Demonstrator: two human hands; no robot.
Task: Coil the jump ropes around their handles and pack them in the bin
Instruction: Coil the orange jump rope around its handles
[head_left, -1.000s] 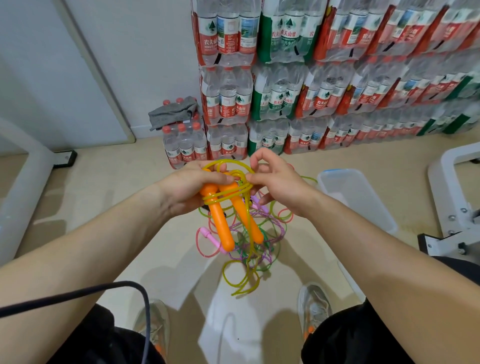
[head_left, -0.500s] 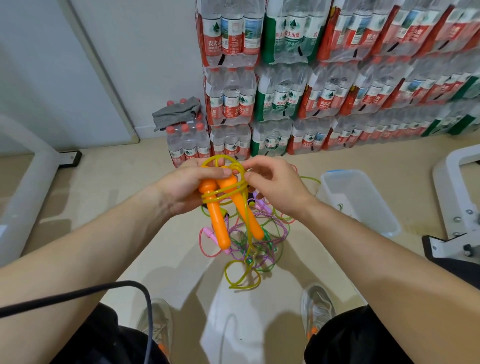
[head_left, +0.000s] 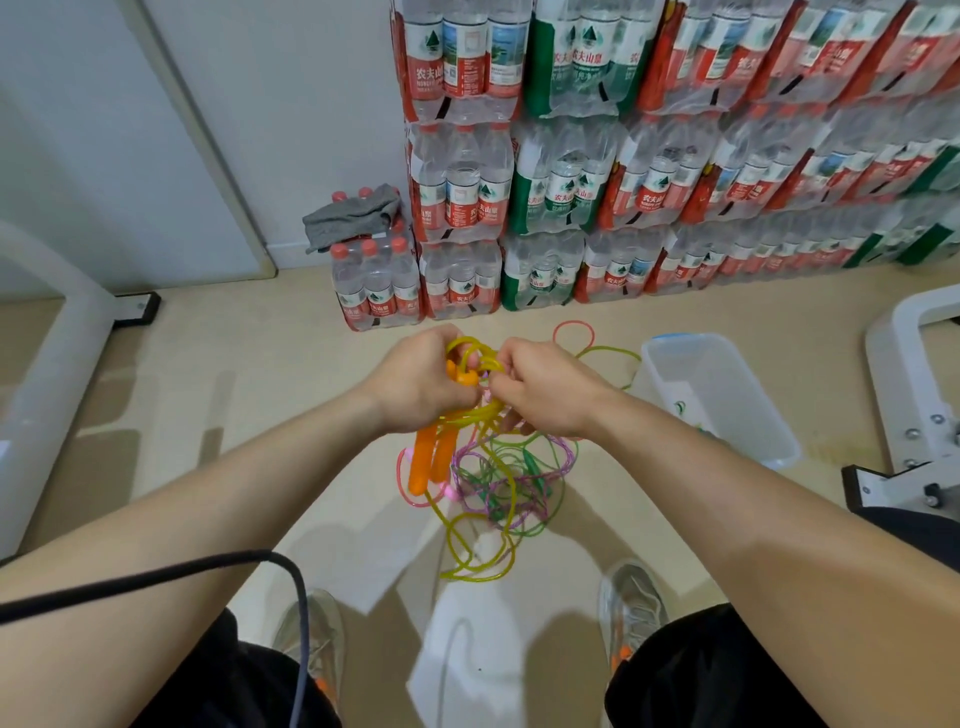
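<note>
We are gripping the paired orange plastic handles (head_left: 427, 462), pointing downward, in our left hand (head_left: 415, 382); the fingers of our right hand (head_left: 550, 387) are pinching the yellow translucent rope (head_left: 469, 347) beside their tops.

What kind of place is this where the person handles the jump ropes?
Probably a storeroom or back room, not a living space. Shrink-wrapped packs of bottled water are stacked high against the wall, the pale floor has no covering, and a white frame stands at the right.
</note>
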